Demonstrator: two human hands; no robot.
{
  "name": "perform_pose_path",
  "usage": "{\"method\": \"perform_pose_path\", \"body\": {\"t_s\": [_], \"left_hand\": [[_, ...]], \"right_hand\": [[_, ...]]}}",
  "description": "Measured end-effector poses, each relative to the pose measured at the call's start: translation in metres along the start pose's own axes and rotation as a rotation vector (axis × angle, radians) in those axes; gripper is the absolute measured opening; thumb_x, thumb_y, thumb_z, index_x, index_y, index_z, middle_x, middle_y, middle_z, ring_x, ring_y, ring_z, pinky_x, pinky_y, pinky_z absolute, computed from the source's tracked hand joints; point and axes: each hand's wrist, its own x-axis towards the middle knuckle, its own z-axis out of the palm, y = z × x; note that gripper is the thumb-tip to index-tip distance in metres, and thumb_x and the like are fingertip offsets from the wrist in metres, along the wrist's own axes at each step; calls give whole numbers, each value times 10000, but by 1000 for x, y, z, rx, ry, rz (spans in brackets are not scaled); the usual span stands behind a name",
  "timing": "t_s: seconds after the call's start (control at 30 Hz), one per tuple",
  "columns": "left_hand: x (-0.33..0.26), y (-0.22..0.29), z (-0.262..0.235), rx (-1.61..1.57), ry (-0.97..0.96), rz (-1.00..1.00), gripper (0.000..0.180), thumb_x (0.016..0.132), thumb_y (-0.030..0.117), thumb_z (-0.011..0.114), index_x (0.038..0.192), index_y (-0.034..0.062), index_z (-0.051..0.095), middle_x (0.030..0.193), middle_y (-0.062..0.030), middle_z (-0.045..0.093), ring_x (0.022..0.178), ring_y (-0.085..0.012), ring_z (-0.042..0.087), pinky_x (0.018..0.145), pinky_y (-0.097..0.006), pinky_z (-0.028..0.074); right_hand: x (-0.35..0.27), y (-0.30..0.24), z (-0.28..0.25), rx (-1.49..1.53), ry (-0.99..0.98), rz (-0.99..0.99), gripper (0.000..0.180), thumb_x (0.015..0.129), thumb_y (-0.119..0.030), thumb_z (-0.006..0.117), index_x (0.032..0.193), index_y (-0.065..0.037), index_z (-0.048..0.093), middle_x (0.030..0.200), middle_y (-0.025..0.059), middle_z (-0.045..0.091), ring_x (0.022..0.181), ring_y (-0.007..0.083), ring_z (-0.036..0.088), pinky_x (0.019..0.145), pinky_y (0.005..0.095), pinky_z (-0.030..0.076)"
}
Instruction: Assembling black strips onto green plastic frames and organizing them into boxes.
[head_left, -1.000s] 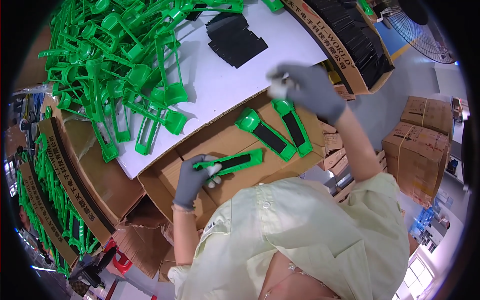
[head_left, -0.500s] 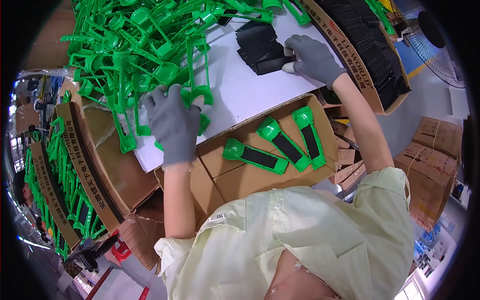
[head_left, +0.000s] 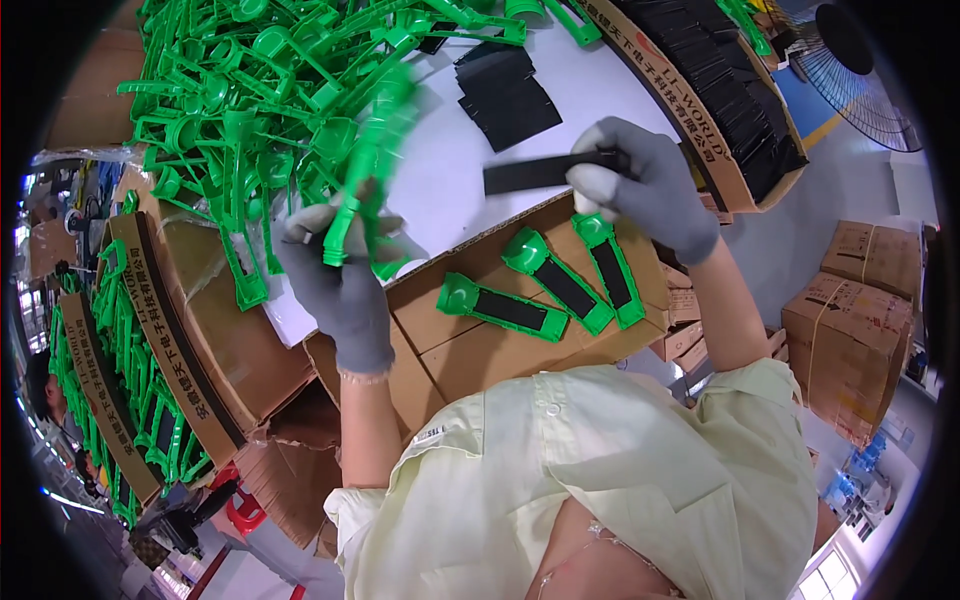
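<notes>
A green plastic frame (head_left: 378, 130), smeared by motion, rises out of my gloved left hand (head_left: 345, 285), which is closed round its lower end. Between the thumb and fingers of my gloved right hand (head_left: 650, 185) is a thin black rectangular panel (head_left: 530, 175), held over the table's near edge. Loose black panels (head_left: 508, 95) lie in a small stack on the white tabletop (head_left: 440, 185) beyond it. Three green frames with black panels set in them, among them the left one (head_left: 505, 308), lie on a cardboard box (head_left: 430, 345) in front of me.
A large heap of green frames (head_left: 240, 100) covers the table's far left. At the right stands a carton (head_left: 690, 110) full of black panels. Cartons of green parts (head_left: 150, 370) are at the left. Taped boxes (head_left: 845, 340) and a fan (head_left: 855, 80) stand at the right.
My right hand has lifted a black panel off the stack and brought it nearer. My left hand has picked up a green frame from the heap's near side and tilted it.
</notes>
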Motion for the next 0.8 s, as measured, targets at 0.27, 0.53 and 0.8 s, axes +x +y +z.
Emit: {"method": "perform_pose_path", "body": {"t_s": [0.27, 0.53, 0.8], "left_hand": [[-48, 37, -5, -528, -129, -940, 262, 906, 79, 554, 1137, -44, 557, 1024, -162, 627, 837, -304, 677, 616, -285, 590], [-55, 48, -3, -488, -206, -1019, 266, 881, 36, 571, 1117, -88, 572, 895, -136, 649, 765, -254, 688, 590, -271, 578], [-55, 56, 8, -334, -236, -998, 273, 865, 23, 586, 1115, -89, 585, 873, -129, 653, 701, -197, 670, 567, -239, 533]], "right_hand": [[-20, -17, 36, -130, -114, 25, 195, 876, -135, 592, 972, 35, 597, 590, 16, 582, 504, 31, 516, 460, 187, 390], [-32, -8, 50, -369, -75, -56, 174, 869, -138, 607, 955, 13, 606, 566, 45, 575, 475, 59, 543, 444, 230, 415], [-47, -7, 53, -787, 220, -279, 275, 798, -204, 702, 984, -28, 600, 573, 49, 575, 490, 102, 565, 460, 238, 417]]}}
